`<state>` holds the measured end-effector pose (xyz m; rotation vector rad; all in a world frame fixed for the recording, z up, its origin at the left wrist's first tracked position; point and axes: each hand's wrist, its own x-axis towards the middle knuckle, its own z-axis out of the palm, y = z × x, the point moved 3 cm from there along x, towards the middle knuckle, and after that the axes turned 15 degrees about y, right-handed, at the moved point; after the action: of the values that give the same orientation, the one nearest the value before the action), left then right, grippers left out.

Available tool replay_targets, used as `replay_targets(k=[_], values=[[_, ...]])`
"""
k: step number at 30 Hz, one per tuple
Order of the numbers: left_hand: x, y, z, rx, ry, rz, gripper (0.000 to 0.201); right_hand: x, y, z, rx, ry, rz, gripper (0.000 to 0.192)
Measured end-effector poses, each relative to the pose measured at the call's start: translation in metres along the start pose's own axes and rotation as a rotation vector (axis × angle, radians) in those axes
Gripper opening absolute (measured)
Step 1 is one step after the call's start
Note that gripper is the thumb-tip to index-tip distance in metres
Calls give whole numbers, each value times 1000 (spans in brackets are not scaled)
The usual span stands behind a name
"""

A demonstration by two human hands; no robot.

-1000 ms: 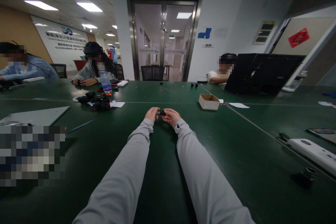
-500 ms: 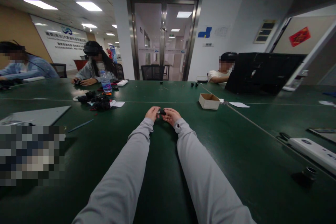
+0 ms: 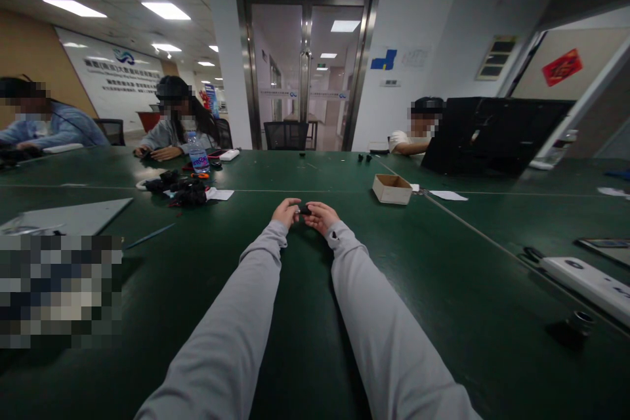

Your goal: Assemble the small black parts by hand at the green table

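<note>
My two arms in grey sleeves stretch forward over the green table. My left hand and my right hand meet at mid-table, and both pinch a small black part held between their fingertips. The part is too small to make out in detail. Both wrists rest on or just above the tabletop.
A small cardboard box stands to the right of my hands. A heap of black parts, a water bottle and papers lie at the left. A white device and a black laptop are at the right. Three other people sit at the table's far side.
</note>
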<state>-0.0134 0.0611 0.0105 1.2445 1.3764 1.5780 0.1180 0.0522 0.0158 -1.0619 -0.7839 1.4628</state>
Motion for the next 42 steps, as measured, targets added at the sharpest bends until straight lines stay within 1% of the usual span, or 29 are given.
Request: replay_targets(k=[2,7,14,18,21,25,28,31,34,42], values=[[0,0,1,-10,-17,16,30,1,0,0,-2,-8,-2,10],[0,0,0,8,-12,3,28,2,2,0,-8,-23,-6,10],[-1,3,-1,-1,-14,25,25,3,3,0,-4,-33,1,11],[0,1,-1,18,-7,10,33,3,2,0,0,-34,3,10],[0,0,-1,16,-7,14,33,2,2,0,-5,-40,7,11],[0,1,-2,-6,34,16,39,1,1,1,0,-45,3,11],[-2,3,-2,-3,19,11,36,0,1,1,-4,-44,8,11],[-2,4,-2,13,22,21,36,1,1,1,4,-36,4,11],[-1,3,-2,23,-3,33,32,2,1,1,2,-38,9,12],[1,-1,0,17,19,20,37,2,1,0,0,-24,20,12]])
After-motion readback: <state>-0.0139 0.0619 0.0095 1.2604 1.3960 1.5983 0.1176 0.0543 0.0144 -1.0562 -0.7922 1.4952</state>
